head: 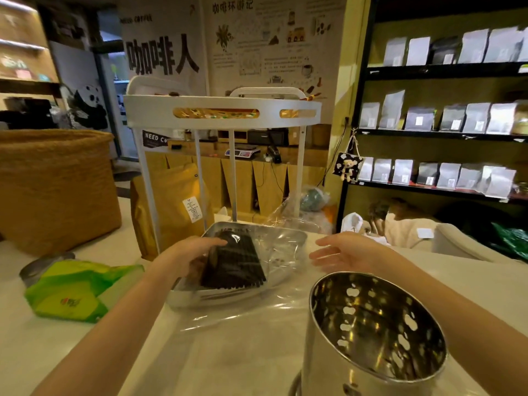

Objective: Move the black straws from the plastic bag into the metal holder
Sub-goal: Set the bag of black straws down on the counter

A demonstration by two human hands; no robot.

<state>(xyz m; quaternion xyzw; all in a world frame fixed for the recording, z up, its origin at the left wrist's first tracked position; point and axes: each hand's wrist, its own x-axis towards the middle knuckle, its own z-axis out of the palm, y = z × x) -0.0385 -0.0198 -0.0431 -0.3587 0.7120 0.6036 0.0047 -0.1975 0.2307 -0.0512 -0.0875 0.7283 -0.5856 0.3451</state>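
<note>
Left hand (197, 254): grip closed around the bundle of black straws (238, 264), inside the plastic bag (274, 270).
Right hand (347, 254): fingers spread, nothing held, just beside the bag.
Metal tray (211, 230): under bag and straws, mid-worktop.
Metal holder (371, 335): upright, empty, near worktop's (200, 361) front edge.
</note>
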